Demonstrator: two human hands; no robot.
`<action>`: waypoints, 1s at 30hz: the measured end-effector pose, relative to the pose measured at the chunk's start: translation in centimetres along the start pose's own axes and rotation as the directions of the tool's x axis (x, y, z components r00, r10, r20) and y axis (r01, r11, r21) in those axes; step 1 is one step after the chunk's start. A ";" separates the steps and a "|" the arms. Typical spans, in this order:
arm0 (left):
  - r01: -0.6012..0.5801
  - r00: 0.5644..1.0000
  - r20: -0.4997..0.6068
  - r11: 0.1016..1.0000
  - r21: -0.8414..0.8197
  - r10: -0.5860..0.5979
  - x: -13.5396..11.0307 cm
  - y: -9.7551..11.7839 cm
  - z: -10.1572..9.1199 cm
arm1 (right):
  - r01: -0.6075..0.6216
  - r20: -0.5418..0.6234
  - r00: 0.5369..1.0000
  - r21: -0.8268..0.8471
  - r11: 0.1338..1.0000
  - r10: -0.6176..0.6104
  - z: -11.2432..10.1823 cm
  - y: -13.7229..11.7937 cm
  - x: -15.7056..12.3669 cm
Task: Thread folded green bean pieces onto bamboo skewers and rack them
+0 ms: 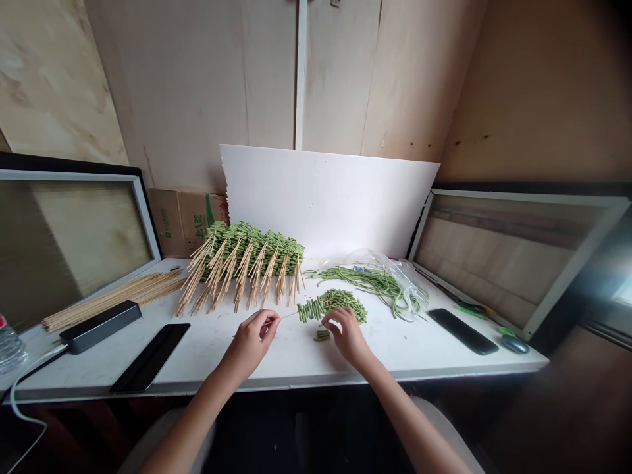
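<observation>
My left hand [253,342] is closed in a pinch on a thin bamboo skewer [289,316] that carries several short green bean pieces [310,309] at its far end. My right hand [348,336] rests just right of it, fingers curled over the edge of a small pile of cut green bean pieces [343,301]; whether it holds one I cannot make out. A few loose pieces [322,336] lie between my hands. Behind them a stack of finished bean skewers [247,263] fans out on the white table [296,359].
Long uncut green beans [375,283] lie on a clear plastic bag at the right. Bare skewers [118,296] lie at the left, beside a dark box [101,326] and a black phone [151,355]. Another black phone [463,331] and scissors [481,309] lie right. A white board [326,197] stands behind.
</observation>
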State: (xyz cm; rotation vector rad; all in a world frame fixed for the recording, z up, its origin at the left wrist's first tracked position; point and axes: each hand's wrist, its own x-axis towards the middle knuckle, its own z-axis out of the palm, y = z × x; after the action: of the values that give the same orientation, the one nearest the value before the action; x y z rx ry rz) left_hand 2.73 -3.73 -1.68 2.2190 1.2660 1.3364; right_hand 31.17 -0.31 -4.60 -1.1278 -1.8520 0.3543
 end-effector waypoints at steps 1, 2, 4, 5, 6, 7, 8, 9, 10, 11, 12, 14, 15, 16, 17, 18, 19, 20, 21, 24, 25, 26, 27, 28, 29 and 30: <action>-0.006 1.000 -0.006 1.000 -0.001 0.006 0.0 0.0 0.0 | -0.057 0.012 0.998 0.159 0.986 0.056 -0.4 0.0 0.3; -0.012 1.000 -0.010 1.000 -0.002 0.012 0.0 0.1 0.0 | -0.119 0.030 0.993 0.319 0.940 0.115 -0.7 -0.1 0.6; -0.023 1.000 -0.010 1.000 -0.003 0.023 0.0 0.2 0.0 | -0.219 0.058 0.972 0.569 0.792 0.227 -1.2 -0.3 1.1; -0.026 1.000 -0.007 1.000 -0.003 0.026 0.0 0.4 -0.1 | -0.247 0.060 0.960 0.648 0.720 0.275 -1.4 -0.5 1.3; -0.028 1.000 -0.002 1.000 -0.002 0.028 0.0 0.5 -0.1 | -0.262 0.055 0.947 0.702 0.662 0.316 -1.5 -0.7 1.5; -0.030 1.000 0.000 1.000 0.000 0.030 0.0 0.7 -0.1 | -0.273 0.055 0.936 0.737 0.618 0.348 -1.5 -1.0 1.6; -0.033 0.999 0.002 0.999 0.003 0.033 0.0 0.8 -0.1 | -0.283 0.062 0.927 0.761 0.584 0.369 -1.5 -1.2 1.6; -0.038 0.999 0.001 0.999 0.006 0.038 0.0 1.0 -0.1 | -0.292 0.073 0.922 0.777 0.558 0.380 -1.5 -1.5 1.6; -0.044 0.999 0.000 0.999 0.011 0.044 0.0 1.1 0.0 | -0.299 0.086 0.919 0.788 0.538 0.385 -1.5 -1.7 1.6; -0.048 0.999 0.000 0.999 0.016 0.048 0.0 1.2 0.0 | -0.305 0.100 0.918 0.797 0.521 0.384 -1.6 -2.0 1.5; -0.051 0.999 0.001 0.999 0.019 0.051 -0.1 1.3 0.0 | -0.311 0.114 0.917 0.805 0.505 0.383 -1.6 -2.1 1.5; -0.053 0.999 0.004 0.998 0.020 0.053 -0.1 1.4 0.1 | -0.322 0.136 0.913 0.819 0.475 0.384 -1.7 -2.4 1.4; -0.051 0.999 0.006 0.999 0.019 0.051 -0.1 1.4 0.1 | -0.326 0.144 0.911 0.826 0.459 0.387 -1.8 -2.5 1.4; -0.049 0.999 0.008 0.999 0.018 0.049 -0.1 1.4 0.1 | -0.330 0.150 0.907 0.833 0.444 0.393 -1.8 -2.6 1.4; -0.047 0.999 0.010 0.999 0.016 0.046 -0.1 1.4 0.1 | -0.333 0.153 0.904 0.838 0.433 0.398 -1.9 -2.6 1.4; -0.046 0.999 0.012 0.999 0.015 0.045 -0.1 1.4 0.1 | -0.333 0.153 0.902 0.841 0.427 0.403 -1.9 -2.7 1.4; -0.045 0.999 0.015 0.999 0.013 0.045 -0.1 1.4 0.1 | -0.333 0.151 0.901 0.842 0.425 0.407 -1.9 -2.8 1.5; -0.046 0.999 0.017 0.999 0.012 0.045 -0.1 1.4 0.0 | -0.332 0.148 0.900 0.842 0.425 0.410 -2.0 -2.9 1.5; -0.047 0.999 0.016 0.999 0.010 0.047 -0.1 1.5 0.0 | -0.332 0.146 0.899 0.842 0.425 0.413 -2.0 -3.0 1.5; -0.051 0.999 0.007 0.999 0.010 0.051 -0.1 1.5 -0.1 | -0.329 0.141 0.898 0.844 0.423 0.418 -2.1 -3.2 1.5; -0.051 0.999 0.005 0.999 0.011 0.051 -0.1 1.5 -0.1 | -0.329 0.139 0.898 0.843 0.426 0.418 -2.1 -3.2 1.4; -0.051 0.999 0.007 0.999 0.012 0.050 -0.1 1.5 -0.1 | -0.328 0.136 0.898 0.842 0.429 0.419 -2.1 -3.2 1.4; -0.050 0.999 0.010 0.999 0.014 0.050 -0.1 1.5 -0.2 | -0.328 0.134 0.898 0.840 0.433 0.420 -2.2 -3.2 1.4; -0.051 0.999 0.015 0.999 0.017 0.051 -0.1 1.5 -0.2 | -0.327 0.132 0.898 0.838 0.437 0.419 -2.2 -3.2 1.4; -0.053 0.998 0.019 0.998 0.021 0.053 -0.1 1.5 -0.3 | -0.325 0.131 0.900 0.836 0.442 0.415 -2.2 -3.2 1.4; -0.058 0.998 0.027 0.998 0.027 0.057 -0.1 1.5 -0.3 | -0.321 0.129 0.903 0.835 0.447 0.409 -2.2 -3.1 1.4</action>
State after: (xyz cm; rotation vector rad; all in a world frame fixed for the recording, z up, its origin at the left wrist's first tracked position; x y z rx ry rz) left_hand 3.30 -4.74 -0.65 2.3002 1.2280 1.3136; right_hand 31.03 -1.32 -0.66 -0.7806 -1.0385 1.2911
